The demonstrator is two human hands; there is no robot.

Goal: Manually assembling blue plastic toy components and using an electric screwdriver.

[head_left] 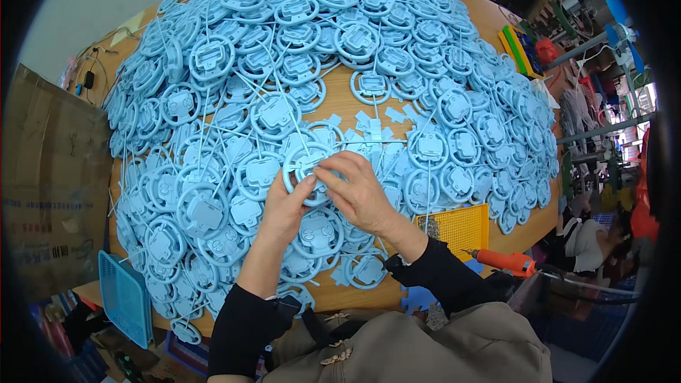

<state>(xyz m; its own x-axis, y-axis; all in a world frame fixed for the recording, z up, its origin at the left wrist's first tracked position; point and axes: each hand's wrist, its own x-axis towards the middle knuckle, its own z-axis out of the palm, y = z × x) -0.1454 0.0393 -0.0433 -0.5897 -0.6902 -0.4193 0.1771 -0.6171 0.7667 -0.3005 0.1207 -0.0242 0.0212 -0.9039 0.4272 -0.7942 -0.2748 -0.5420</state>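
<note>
The person's left hand [285, 207] held a light-blue wheel-shaped part [303, 160] by its near rim, thumb on top. The right hand [360, 195] was bent over the right side of the same part, thumb and fingertips drawn narrow near its middle; whether they pinched a smaller piece could not be told. The part was between the two hands, above the wooden table [337, 104].

More light-blue wheels [202, 213] lay heaped to the left of the hands, beyond them and to their right, many with thin rods sticking out. Just beyond the right hand were small flat blue pieces [369, 128], loosely scattered. Nearer the body and right of the right hand stood a yellow tray [468, 225], with an orange power screwdriver [505, 262] just beside it. Well left of the left hand, at the table's edge, was a blue basket [124, 301], with a cardboard box [57, 184] beyond it.
</note>
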